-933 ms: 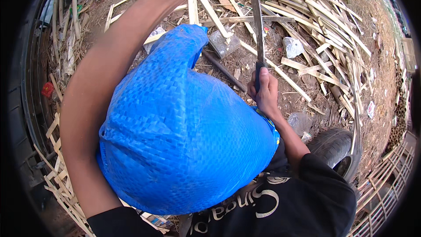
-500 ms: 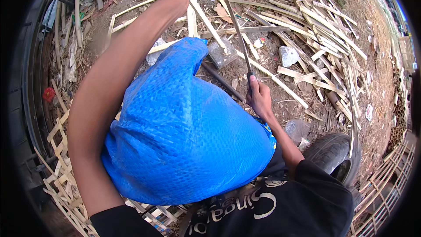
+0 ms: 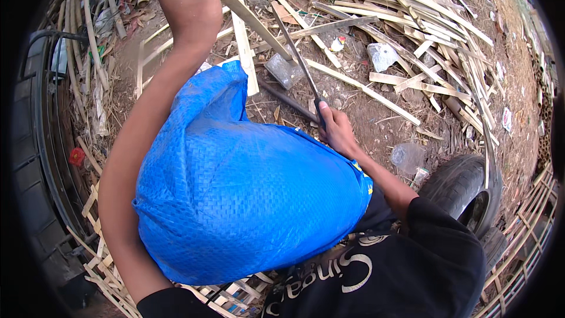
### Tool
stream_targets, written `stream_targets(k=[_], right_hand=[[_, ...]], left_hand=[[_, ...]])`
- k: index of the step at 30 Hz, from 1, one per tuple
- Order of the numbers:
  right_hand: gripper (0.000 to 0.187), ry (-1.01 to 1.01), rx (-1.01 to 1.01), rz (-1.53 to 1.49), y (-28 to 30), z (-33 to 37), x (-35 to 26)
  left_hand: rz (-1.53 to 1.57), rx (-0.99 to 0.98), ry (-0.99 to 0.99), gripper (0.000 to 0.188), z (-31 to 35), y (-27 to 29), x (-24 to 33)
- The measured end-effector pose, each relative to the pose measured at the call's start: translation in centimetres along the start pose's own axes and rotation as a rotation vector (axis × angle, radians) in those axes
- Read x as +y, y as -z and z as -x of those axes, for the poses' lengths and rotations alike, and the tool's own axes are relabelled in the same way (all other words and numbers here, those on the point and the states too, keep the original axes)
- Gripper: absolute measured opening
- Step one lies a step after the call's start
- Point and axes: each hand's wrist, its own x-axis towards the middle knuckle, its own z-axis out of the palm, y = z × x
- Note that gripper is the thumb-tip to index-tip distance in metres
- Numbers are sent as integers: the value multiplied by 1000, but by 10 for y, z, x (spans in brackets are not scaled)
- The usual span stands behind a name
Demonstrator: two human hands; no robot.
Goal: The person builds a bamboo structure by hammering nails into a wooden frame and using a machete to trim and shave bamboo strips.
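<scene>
My left hand [image 3: 191, 9] is raised at the top, its fingers wrapped round a bamboo strip [image 3: 253, 23]. The strip slants down to the right, and its lower end meets or crosses the blade of a long knife [image 3: 298, 56]; I cannot tell whether they touch. My right hand [image 3: 338, 132] grips the knife by its dark handle, with the blade pointing up and to the left. A blue woven plastic sheet [image 3: 253, 194] covers my lap and lies between my arms. Beyond the sheet, a dark rod [image 3: 288, 102] lies on the ground near my right hand.
Split bamboo strips [image 3: 438, 29] lie heaped at the far right. A tyre [image 3: 462, 185] stands at the near right, beside clear plastic litter [image 3: 407, 158]. Bamboo lattices [image 3: 524, 235] are at lower right and lower left. Long poles [image 3: 88, 29] and a dark metal frame [image 3: 50, 159] line the left.
My left hand, mostly out of view before, now shows with the bamboo strip, lower and further left. The knife has tilted further left. The tyre at the top has left the view.
</scene>
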Motion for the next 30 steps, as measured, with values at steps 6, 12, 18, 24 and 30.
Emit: stream_targets(k=[6, 12, 18, 24, 30], right_hand=[[57, -50, -7, -145, -2, -9, 7], [59, 135, -34, -146, 1, 0, 4], [62, -111, 20, -64, 1, -5, 13], [59, 192, -40, -193, 2, 3, 5], [58, -59, -17, -18, -5, 3, -5]], left_hand=[[152, -41, 118, 46, -1, 3, 2], [177, -52, 102, 53, 3, 4, -4], [114, 4, 86, 54, 5, 5, 0], [218, 12, 166, 54, 0, 7, -10], [182, -98, 144, 61, 1, 13, -9]])
